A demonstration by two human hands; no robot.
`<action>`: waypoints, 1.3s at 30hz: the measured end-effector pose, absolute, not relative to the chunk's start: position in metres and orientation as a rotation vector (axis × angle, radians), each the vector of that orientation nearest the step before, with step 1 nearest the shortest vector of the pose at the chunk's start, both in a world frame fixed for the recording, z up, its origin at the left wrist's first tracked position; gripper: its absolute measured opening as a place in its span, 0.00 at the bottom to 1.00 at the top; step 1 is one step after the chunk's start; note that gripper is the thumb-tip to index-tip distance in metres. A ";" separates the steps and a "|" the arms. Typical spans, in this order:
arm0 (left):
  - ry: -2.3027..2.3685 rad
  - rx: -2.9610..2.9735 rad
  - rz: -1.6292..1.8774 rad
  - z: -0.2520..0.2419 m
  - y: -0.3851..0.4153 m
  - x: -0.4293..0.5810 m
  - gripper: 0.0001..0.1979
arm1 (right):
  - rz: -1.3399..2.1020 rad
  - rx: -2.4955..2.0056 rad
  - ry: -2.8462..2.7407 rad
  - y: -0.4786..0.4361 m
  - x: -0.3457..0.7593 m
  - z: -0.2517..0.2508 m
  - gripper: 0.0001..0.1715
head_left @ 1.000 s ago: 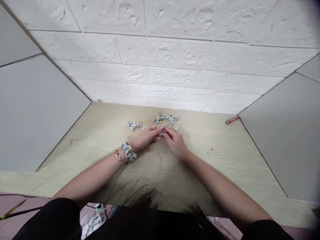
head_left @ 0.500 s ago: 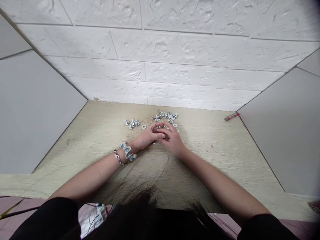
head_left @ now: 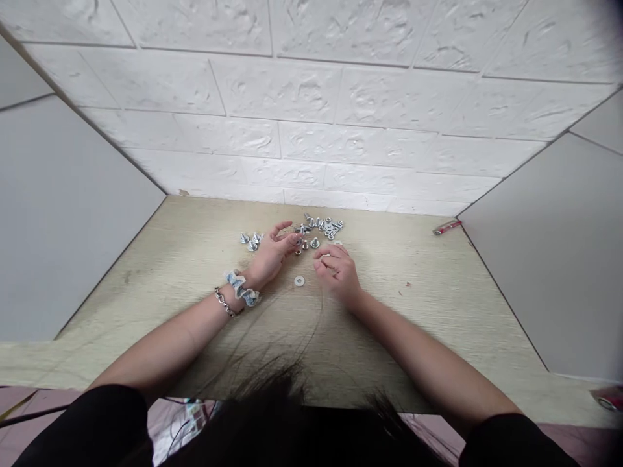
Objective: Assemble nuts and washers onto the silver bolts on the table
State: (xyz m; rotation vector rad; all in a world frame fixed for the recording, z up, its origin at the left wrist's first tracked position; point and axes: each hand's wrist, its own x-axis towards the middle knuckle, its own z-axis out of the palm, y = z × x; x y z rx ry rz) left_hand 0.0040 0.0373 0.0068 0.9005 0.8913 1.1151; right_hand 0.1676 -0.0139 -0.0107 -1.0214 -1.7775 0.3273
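Note:
My left hand (head_left: 273,254) has its thumb and index finger closed on a small shiny bolt, while its other fingers reach toward the back. The bolt is mostly covered by the fingertips. My right hand (head_left: 337,269) is curled with thumb and fingers together, apart from the left; what it may pinch is hidden. Between the hands and nearer me lies a flat washer (head_left: 299,281). Two bolts standing on their heads, one of them a bolt (head_left: 315,242), are just beyond the gap. Several bolts with washers (head_left: 252,246) stand left of my left hand, partly covered by it.
A loose pile of bolts, nuts and washers (head_left: 329,227) lies behind my hands near the white brick wall (head_left: 311,91). On the wooden tabletop (head_left: 428,298) a red and silver tool (head_left: 446,227) rests at the far right. Grey panels (head_left: 87,220) border both sides.
My hands, which were touching, have moved apart, the left to the left and the right slightly right. The washer and the standing bolts between them now show.

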 end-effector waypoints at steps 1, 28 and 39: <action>0.874 0.912 1.083 0.006 0.036 0.005 0.29 | 0.320 -1.034 -1.781 -0.014 0.166 -0.011 0.13; 1.164 1.728 0.947 0.007 0.020 0.013 0.10 | 0.406 -1.183 -1.889 -0.006 0.161 -0.027 0.09; 0.940 1.579 0.722 0.010 0.028 0.002 0.17 | 0.381 -1.039 -1.647 -0.009 0.160 -0.020 0.07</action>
